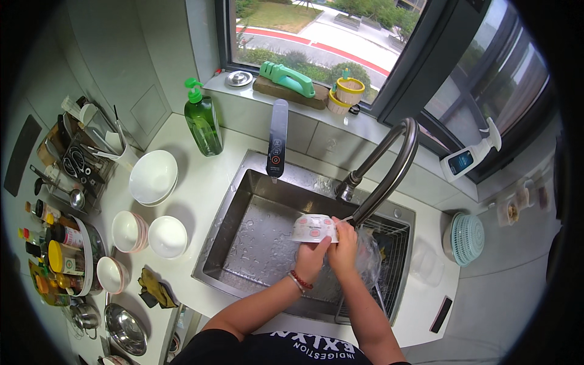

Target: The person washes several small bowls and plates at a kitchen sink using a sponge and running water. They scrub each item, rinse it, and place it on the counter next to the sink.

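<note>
Over the stainless steel sink point(260, 237), both hands hold a white bowl with pink printed motifs point(314, 229), tilted with its patterned outside showing. My left hand point(313, 258) grips its lower rim, the thumb against the side; a red bead bracelet is on that wrist. My right hand point(343, 246) holds the bowl's right side, close to the end of the pull-down faucet point(385, 191). Whether water runs onto the bowl cannot be made out. A clear plastic bag point(368, 255) lies beside my right hand, over a wire basket point(397, 260) in the sink.
White bowls point(168, 237) and stacked patterned bowls point(127, 232) stand left of the sink, near a green pump bottle point(204, 123). A second, dark faucet point(277, 141) rises at the back rim. On the right are a blue colander point(467, 239), a clear container point(427, 262) and a phone point(441, 315).
</note>
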Demonstrator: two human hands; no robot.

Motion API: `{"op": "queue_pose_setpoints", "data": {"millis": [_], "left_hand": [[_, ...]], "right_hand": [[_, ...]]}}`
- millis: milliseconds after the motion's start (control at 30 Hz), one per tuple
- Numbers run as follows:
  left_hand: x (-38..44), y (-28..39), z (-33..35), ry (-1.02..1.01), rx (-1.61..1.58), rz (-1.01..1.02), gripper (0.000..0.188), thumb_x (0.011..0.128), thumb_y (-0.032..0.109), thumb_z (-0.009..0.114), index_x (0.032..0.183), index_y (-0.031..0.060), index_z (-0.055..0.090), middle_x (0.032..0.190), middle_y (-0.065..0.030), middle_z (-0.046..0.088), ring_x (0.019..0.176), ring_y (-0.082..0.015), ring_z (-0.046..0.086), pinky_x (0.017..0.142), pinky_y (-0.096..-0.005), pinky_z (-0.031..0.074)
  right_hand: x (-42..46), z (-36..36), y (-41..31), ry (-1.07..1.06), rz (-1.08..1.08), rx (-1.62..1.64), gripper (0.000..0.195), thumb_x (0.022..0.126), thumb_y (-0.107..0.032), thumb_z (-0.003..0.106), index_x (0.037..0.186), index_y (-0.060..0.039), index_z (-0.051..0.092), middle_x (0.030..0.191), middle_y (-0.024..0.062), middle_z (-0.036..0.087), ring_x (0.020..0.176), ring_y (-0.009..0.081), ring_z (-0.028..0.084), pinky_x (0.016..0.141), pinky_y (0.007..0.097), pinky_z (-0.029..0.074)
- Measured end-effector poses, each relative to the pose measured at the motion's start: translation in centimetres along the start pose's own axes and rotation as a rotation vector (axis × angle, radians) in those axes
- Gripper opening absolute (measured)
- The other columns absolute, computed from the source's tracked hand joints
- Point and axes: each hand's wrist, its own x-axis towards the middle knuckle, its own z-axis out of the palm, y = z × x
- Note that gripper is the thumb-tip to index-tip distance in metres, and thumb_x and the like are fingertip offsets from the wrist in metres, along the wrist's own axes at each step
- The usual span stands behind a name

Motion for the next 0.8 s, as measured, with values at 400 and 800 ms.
{"op": "queue_pose_setpoints", "data": {"millis": [400,800], "left_hand": [[2.1,1.0,-4.3,-0.319,0.239,-0.320,0.020,0.088,0.008,0.054,0.105,0.0001,0.060,0.099,-0.0011,0.062,0.088,-0.0079,0.056,0.075,-0.0246,0.046],[0.9,3.7,-3.3,-0.918,0.703,-0.353,0.026,0.082,0.014,0.060,0.105,0.0024,0.062,0.093,-0.0046,0.065,0.085,-0.0121,0.059,0.076,-0.0295,0.047]], "right_hand": [[-0.1,-6.1,-1.6,-0.009,-0.041,0.221,0.052,0.063,-0.002,0.066,0.113,-0.0083,0.054,0.121,0.0138,0.050,0.108,0.0348,0.050,0.091,0.0409,0.043],[5.7,-2.8,-2.3,-0.398,-0.073,0.175,0.029,0.067,-0.009,0.069,0.094,-0.0058,0.061,0.109,0.0097,0.059,0.097,0.0315,0.056,0.085,0.0370,0.045]]}}
